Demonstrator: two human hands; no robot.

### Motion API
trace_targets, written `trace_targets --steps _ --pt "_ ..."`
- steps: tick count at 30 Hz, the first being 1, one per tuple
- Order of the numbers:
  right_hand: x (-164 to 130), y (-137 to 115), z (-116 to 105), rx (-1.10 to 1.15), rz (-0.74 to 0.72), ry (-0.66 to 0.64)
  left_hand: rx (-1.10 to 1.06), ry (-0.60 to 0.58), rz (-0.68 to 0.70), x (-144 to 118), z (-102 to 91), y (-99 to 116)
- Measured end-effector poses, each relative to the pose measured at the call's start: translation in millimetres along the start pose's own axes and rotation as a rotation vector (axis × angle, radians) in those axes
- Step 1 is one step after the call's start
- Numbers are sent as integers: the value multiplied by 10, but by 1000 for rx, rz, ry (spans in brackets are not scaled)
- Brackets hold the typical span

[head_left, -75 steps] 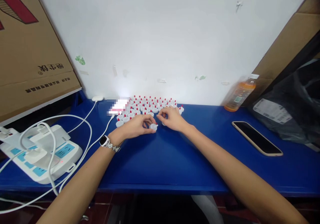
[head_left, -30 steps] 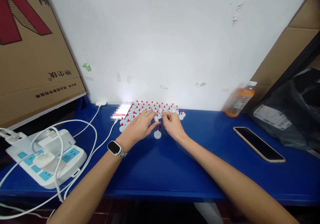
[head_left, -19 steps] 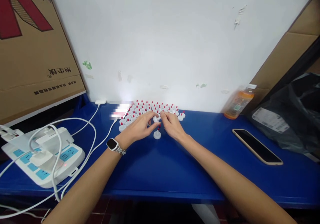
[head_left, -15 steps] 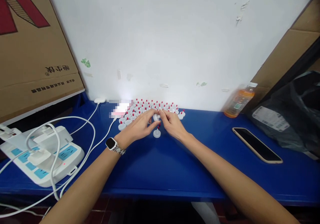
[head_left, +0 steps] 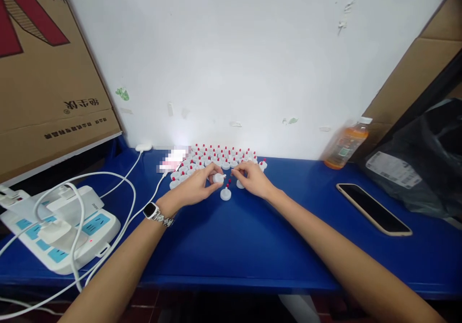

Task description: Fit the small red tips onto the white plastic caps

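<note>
My left hand (head_left: pixel 200 182) is closed on a white nozzle cap (head_left: pixel 218 178), a round base with a narrow spout pointing right and no red tip on it. My right hand (head_left: pixel 251 177) is pinched just right of that spout, with what looks like a small red tip (head_left: pixel 231 171) at its fingertips. Below the hands stands another white nozzle cap (head_left: pixel 225 194). Small red tips (head_left: pixel 229 181) lie just behind it. Another white cap (head_left: pixel 240 184) is partly hidden under my right hand. Behind both hands, many red-tipped white caps (head_left: pixel 202 155) stand in rows.
A lit phone (head_left: pixel 175 158), partly blurred out, lies left of the rows on a cable. White power strip (head_left: pixel 68 236) and looping cables fill the left side. At right are an orange drink bottle (head_left: pixel 345 145), a dark-screened phone (head_left: pixel 373 209) and a dark plastic bag (head_left: pixel 418 164). A white wall stands behind.
My hands have moved apart. The left has drawn slightly left and down with the white cap, its bare spout now showing; the right has shifted right and down.
</note>
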State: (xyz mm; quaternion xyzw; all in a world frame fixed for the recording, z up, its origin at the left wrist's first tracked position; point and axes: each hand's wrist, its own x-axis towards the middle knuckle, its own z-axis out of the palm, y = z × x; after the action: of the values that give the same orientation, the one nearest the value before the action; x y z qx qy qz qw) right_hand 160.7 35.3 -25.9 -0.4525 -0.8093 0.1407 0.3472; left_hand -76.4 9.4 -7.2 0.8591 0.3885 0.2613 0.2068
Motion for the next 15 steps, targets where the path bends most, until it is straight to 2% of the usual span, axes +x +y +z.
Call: trace_targets --steps 4,8,11,15 --pt "59 -59 95 -120 -22 -66 -17 56 3 -10 88 -23" --pt "35 -59 83 -22 24 -66 22 92 12 -17 105 -111" --pt "25 -41 51 63 87 -22 -12 27 -8 -4 131 -162" --pt "137 -2 47 -12 118 24 -61 -49 -21 14 175 -155"
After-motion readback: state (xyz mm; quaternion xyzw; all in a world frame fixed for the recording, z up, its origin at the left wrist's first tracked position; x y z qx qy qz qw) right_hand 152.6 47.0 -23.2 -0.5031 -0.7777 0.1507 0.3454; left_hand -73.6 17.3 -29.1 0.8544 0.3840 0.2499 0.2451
